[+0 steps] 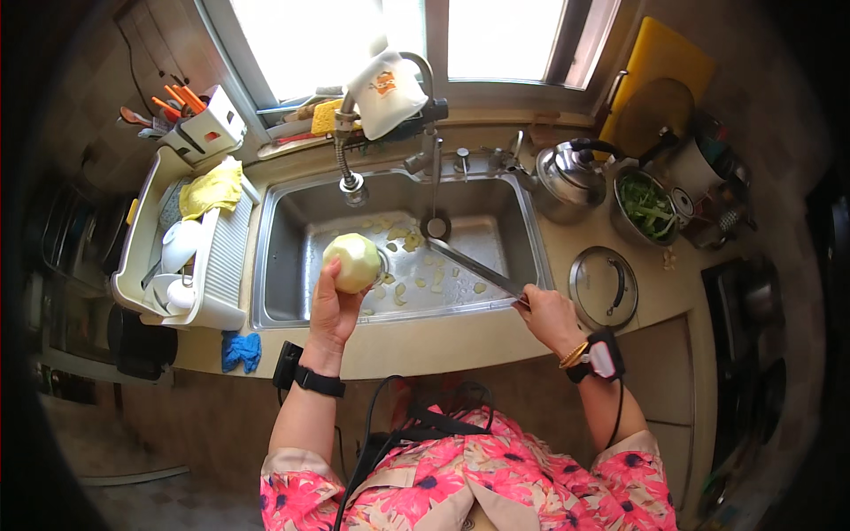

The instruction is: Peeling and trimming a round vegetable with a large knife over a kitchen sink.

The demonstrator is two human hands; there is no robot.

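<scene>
My left hand point(337, 302) grips a round, peeled, pale green vegetable point(350, 263) from below, over the left part of the steel sink point(312, 232). In my right hand point(552, 317) is the handle end of a long kitchen knife point(475, 269), whose handle is mostly hidden by the fingers. Its blade slants over the sink towards the back left, apart from the vegetable. Pale peel pieces point(400, 235) lie scattered on the wet sink floor. A round dark piece point(437, 227), perhaps a strainer, shows near the blade's far end.
A pull-down faucet point(352, 186) hangs over the sink. Left stands a dish rack point(222, 265) with bowls, and a blue cloth point(241, 352) lies in front. To the right are a kettle point(568, 186), a bowl of greens point(644, 206) and a glass lid point(603, 285).
</scene>
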